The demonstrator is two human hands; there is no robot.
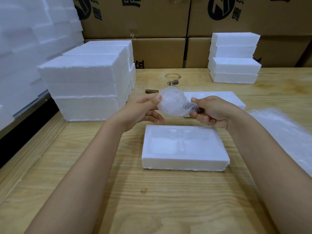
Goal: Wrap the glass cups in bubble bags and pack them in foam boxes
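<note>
The wrapped cup (pixel 172 103) is being held in the air between both hands, just above and behind the open box (pixel 185 162). Its long axis is lying nearly level, from left to right: the round bowl is pointing left, the narrow dark end right. The bowl is being pinched by the left hand (pixel 143 110), thumb on top and fingers below. The narrow end, where the bag is bunched, is being gripped by the curled fingers of the right hand (pixel 212 114).

The box is lying lower and nearer to the person, with hollows in it that are not holding any cup. It is judged that the cup is to be lowered toward the person. Both hands are about equally near to the box.

The box is resting on a wooden table (pixel 118 208). A lid (pixel 236 100) is lying behind the hands and bags (pixel 287 132) at the right. Foam stacks (pixel 84 85) are standing at the left, and cartons (pixel 152 22) are closing the back.
</note>
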